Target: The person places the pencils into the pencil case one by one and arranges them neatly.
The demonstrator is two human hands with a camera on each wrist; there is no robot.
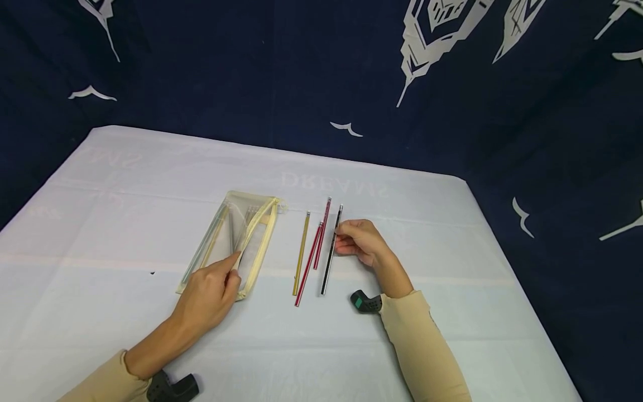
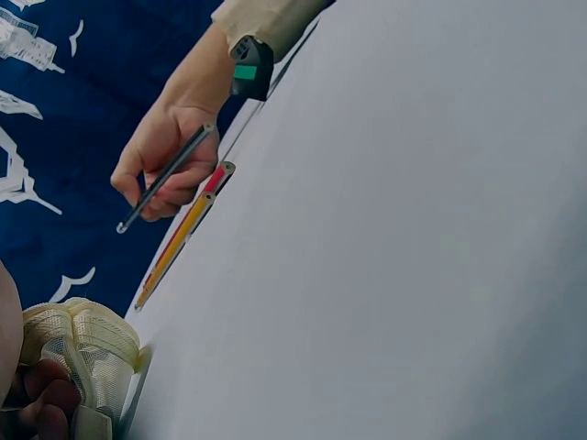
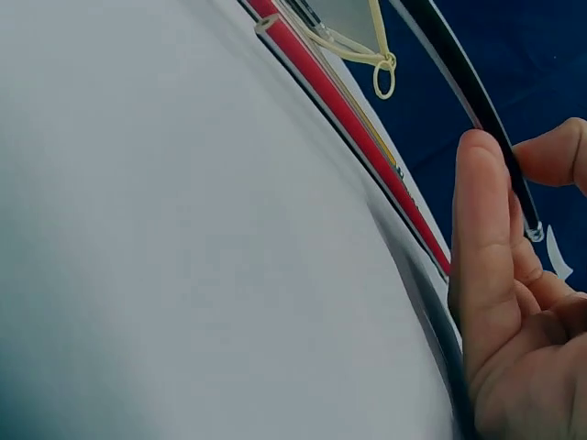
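Observation:
A cream mesh zip pouch [image 1: 262, 259] lies on the table with several pencil-like sticks inside, among them a yellowish one [image 1: 213, 240]. My left hand [image 1: 208, 293] grips the pouch by its opening edge, index finger stretched along it. In the left wrist view, cream mesh [image 2: 103, 362] shows beside the curled fingers. Between thumb and index finger, my right hand [image 1: 361, 240] pinches a black pencil [image 1: 329, 265], held raised in the left wrist view. Just left of it lie two red pencils [image 1: 306, 279] and a yellow pencil [image 1: 301, 254].
White cloth covers the table [image 1: 402, 346]. A dark blue curtain [image 1: 271, 72] with white prints hangs behind it. Left of the pouch lies a tiny dark speck [image 1: 152, 273]. A yellow cord loop [image 3: 384, 81] appears in the right wrist view.

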